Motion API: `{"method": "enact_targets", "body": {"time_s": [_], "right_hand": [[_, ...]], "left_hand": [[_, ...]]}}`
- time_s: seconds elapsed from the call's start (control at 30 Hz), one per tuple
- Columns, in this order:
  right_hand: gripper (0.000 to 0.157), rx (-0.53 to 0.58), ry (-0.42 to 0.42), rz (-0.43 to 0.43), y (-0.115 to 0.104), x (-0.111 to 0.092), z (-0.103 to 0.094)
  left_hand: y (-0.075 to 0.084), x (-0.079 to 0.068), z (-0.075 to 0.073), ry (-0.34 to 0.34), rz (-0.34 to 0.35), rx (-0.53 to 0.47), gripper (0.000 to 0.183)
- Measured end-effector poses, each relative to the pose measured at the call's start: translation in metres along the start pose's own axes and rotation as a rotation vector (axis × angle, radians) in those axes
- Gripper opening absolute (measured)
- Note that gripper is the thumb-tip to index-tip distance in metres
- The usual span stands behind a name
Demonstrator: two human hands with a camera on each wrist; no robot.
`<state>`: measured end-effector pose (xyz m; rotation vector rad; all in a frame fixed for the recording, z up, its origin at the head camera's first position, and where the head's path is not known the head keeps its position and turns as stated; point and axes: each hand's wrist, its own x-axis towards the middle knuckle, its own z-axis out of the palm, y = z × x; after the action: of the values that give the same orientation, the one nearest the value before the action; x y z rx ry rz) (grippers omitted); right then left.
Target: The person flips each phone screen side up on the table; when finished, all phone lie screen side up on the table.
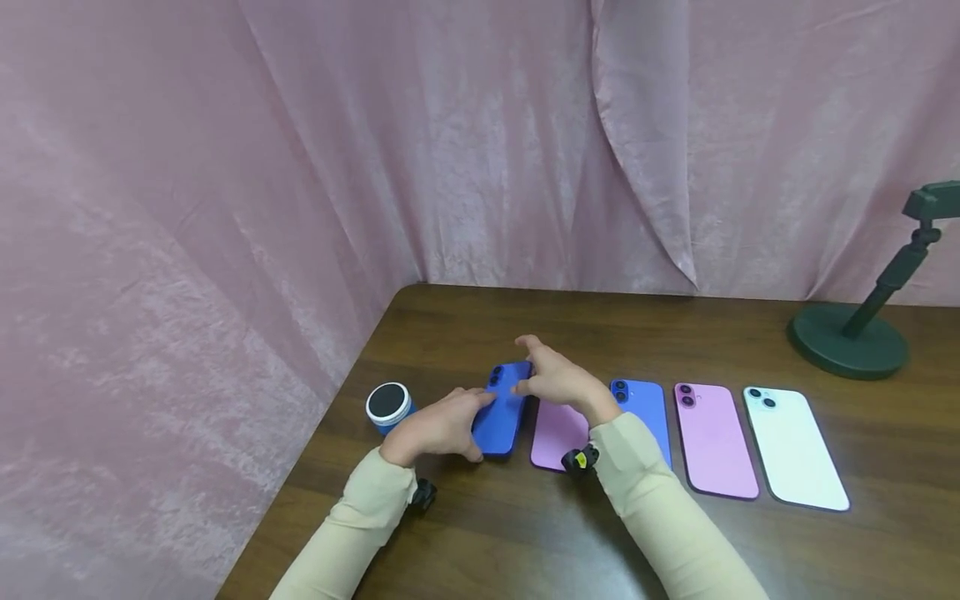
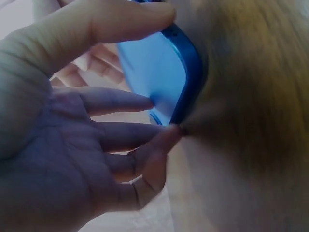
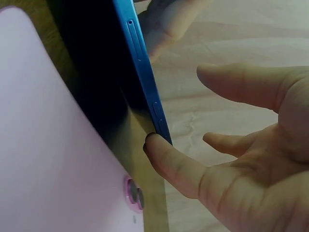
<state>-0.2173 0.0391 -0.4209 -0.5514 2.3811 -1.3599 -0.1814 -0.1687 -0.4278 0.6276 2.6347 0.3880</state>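
Observation:
A blue phone, back and cameras upward, is tilted with its right long edge raised off the table. My left hand holds it near its lower end; in the left wrist view the thumb lies on the frame by a corner, the other fingers at the opposite side. From the far right, my right hand reaches to the upper part of the phone. One fingertip touches the side frame below the buttons in the right wrist view, while the thumb is spread away from it. A pink phone lies right beside, partly hidden by the right arm.
Further right lie a second blue phone, another pink phone and a white phone. A round jar with a dark-topped white lid stands left of my left hand. A dark green stand is at the back right.

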Motion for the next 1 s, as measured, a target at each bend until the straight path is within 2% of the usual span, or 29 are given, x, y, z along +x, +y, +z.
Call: {"method": "enact_targets", "body": {"time_s": [0.13,0.23,0.47,0.63,0.83,0.9,1.0], "right_hand": [[0.075,-0.005,0.010,-0.009,-0.004,-0.002,-0.002],[0.075,-0.029,0.010,-0.026,-0.007,-0.004,-0.002],[0.071,-0.048,0.012,-0.045,-0.017,-0.007,0.000],[0.072,-0.008,0.078,-0.024,-0.021,-0.006,0.006],[0.083,-0.022,0.161,0.020,-0.023,-0.002,0.019],[0.085,-0.009,0.168,0.039,-0.023,-0.002,0.023],[0.085,0.058,0.136,0.071,-0.022,-0.003,0.029]], "left_hand": [[0.001,0.000,0.000,0.008,0.051,-0.045,0.094],[0.002,-0.001,0.000,0.014,0.065,-0.098,0.097],[0.000,0.002,0.002,0.060,0.049,-0.263,0.085],[-0.005,0.004,0.001,0.091,0.042,-0.341,0.078],[-0.010,0.003,-0.001,0.049,0.048,-0.478,0.073],[-0.011,0.002,-0.002,0.031,0.053,-0.541,0.072],[-0.012,0.001,-0.002,0.019,0.046,-0.615,0.070]]}}
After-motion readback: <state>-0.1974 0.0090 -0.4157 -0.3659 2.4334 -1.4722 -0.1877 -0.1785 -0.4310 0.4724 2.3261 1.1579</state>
